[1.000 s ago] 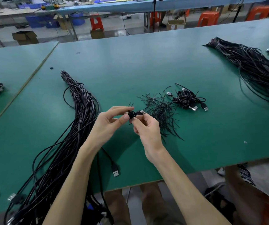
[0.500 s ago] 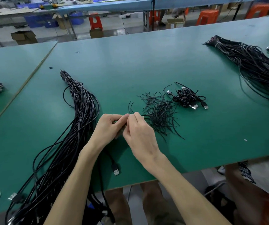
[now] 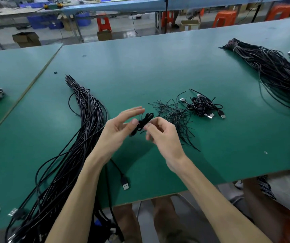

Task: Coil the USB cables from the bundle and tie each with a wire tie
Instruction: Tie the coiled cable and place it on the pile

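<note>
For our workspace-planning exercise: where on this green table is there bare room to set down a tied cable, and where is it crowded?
Bare: the wide far stretch of table between the left bundle and right bundle; also the near right corner below the wire ties. Crowded: around the ties and the tied cables.

Bright, even overhead light covers the green bench, and a soft, diffuse shadow lies beneath the hands. Motion blur smears the fingertips of the left hand. The right hand and the coil are slightly soft. Glare streaks the floor. Wide-angle distortion bows the bench edges.
</note>
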